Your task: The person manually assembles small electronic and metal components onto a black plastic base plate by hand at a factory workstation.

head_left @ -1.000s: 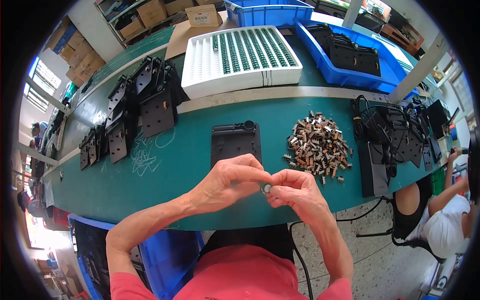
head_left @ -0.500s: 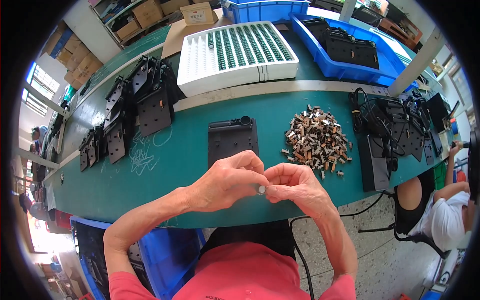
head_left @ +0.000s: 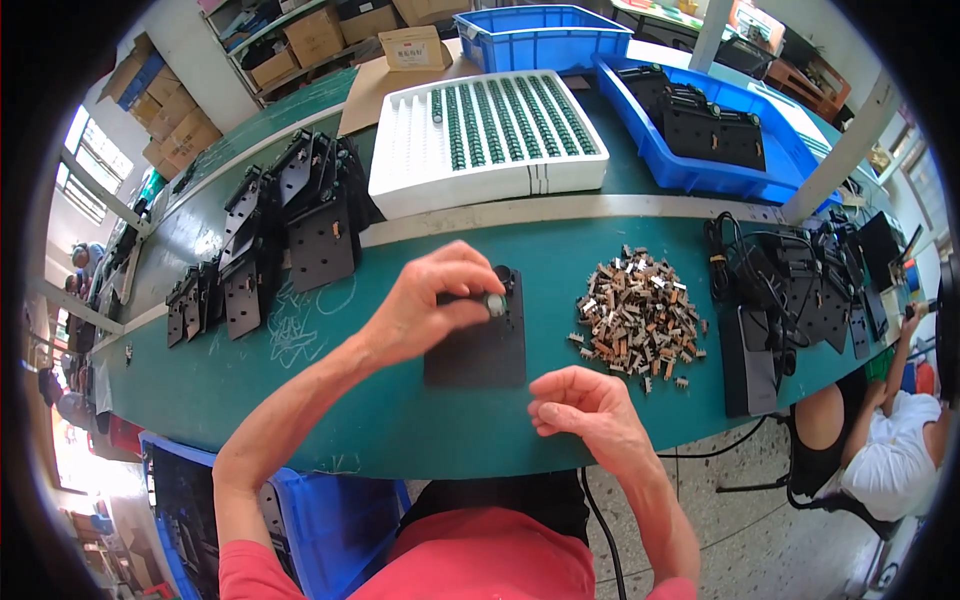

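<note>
In the head view, the left hand (head_left: 425, 305) pinches a small grey part (head_left: 494, 304) over the black plate (head_left: 478, 340) near the table's (head_left: 330, 420) front edge. It should be seated squarely, without tilt. The right hand (head_left: 580, 410) rests loosely curled, empty, just right of the plate's near corner.

Factory assembly workshop, long green workbench (head_left: 300, 400), blue parts bins (head_left: 760, 170), stacked cartons (head_left: 300, 40)
</note>
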The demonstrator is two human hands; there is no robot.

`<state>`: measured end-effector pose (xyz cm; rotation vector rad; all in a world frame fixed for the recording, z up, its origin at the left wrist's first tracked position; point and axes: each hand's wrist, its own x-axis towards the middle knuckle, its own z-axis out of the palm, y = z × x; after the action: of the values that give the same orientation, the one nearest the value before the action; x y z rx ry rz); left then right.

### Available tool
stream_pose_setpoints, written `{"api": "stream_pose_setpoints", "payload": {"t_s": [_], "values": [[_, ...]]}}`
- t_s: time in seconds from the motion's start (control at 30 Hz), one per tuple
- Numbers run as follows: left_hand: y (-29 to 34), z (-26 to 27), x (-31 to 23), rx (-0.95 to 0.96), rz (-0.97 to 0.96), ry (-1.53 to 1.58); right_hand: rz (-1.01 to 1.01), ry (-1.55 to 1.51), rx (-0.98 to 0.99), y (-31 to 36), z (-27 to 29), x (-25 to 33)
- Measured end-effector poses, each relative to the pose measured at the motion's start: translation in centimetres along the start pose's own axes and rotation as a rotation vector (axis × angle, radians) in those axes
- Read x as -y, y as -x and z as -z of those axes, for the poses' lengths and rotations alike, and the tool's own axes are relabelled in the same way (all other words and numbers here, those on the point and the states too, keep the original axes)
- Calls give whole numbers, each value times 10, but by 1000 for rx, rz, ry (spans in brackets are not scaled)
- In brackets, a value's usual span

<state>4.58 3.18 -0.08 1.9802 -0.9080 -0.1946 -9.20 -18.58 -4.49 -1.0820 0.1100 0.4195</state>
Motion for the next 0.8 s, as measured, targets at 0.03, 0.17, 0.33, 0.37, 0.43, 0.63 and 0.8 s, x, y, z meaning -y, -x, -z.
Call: {"api": "stream_pose_setpoints", "payload": {"t_s": [0.03, 0.17, 0.33, 0.37, 0.43, 0.63, 0.8], "values": [[-7, 4, 7, -28, 65, 71, 14, 14, -5, 0, -1, -1], [-30, 8, 36, -79, 90, 54, 21, 59, -16, -1, -2, 0], [-36, 4, 46, -25, 133, 7, -1, 27, -9, -2, 3, 2], [-36, 3, 46, -3, 132, 5, -3, 23, -2, -2, 3, 2], [-36, 1, 48, 20, 133, 3, -8, 17, 4, -3, 3, 3], [-39, 1, 54, 53, 77, -33, -28, 29, -11, -2, 2, 5], [-39, 0, 56, 66, 84, -20, -34, 26, -12, -2, 2, 5]]}}
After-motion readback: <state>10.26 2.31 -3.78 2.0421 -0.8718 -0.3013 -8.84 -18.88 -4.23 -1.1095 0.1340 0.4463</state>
